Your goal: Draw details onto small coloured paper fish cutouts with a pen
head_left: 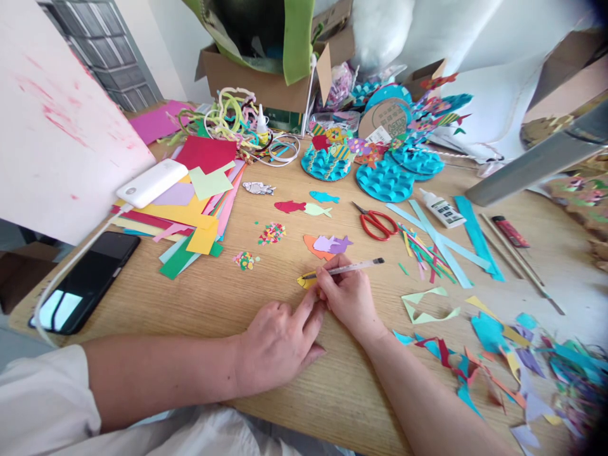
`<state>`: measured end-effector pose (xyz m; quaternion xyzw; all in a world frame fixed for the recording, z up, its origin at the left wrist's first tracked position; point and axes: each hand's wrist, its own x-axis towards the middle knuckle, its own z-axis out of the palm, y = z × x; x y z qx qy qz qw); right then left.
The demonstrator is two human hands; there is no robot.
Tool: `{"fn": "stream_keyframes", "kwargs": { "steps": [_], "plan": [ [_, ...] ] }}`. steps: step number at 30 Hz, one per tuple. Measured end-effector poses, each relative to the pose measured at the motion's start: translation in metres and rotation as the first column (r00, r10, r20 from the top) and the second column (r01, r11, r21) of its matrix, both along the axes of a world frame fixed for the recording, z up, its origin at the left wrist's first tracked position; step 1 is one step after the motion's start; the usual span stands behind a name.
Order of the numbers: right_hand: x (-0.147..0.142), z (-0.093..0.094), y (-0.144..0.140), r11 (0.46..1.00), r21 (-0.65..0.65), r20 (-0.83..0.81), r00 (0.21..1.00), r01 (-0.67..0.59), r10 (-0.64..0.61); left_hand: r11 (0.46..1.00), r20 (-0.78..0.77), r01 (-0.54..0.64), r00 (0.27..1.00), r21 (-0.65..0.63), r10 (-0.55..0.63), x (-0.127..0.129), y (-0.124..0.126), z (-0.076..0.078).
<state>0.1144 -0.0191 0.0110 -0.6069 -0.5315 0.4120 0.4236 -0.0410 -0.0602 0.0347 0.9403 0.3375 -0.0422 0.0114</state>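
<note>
A small yellow paper fish (304, 280) lies on the table, partly covered by my fingers. My right hand (350, 301) is closed around a slim pen (358, 266), its tip on the fish with dark lines drawn there. Beside it my left hand (280, 339) rests on the table, fingers stretched toward the fish; their tips are partly hidden by the right hand. Just beyond lie orange (313, 247) and purple paper fish (342, 244), overlapping. Farther back are a red fish (289, 206), a pale green fish (319, 209), a blue fish (324, 197) and a patterned white fish (258, 188).
Red-handled scissors (377, 224), a glue bottle (443, 209) and paper strips (446, 244) lie right. Scraps (489, 332) cover the right front. Confetti piles (272, 234), coloured paper (204, 209), a power bank (152, 182) and a phone (88, 282) are left. Blue scalloped bases (384, 180) stand behind.
</note>
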Motion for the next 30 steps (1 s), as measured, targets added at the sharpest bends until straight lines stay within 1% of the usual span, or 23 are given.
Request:
{"fn": "stream_keyframes", "kwargs": {
  "steps": [7,30],
  "plan": [
    [-0.0006,0.0007,0.0008,1.000,0.018,0.012,1.000,-0.006,0.006,1.000,0.010,0.004,1.000,-0.009,-0.004,-0.0001,-0.0003,0.0002],
    [-0.0005,0.0005,0.0004,1.000,0.006,0.022,1.000,0.000,0.000,1.000,0.005,0.007,1.000,-0.003,-0.007,-0.0002,0.0001,-0.0003]
  ]
}}
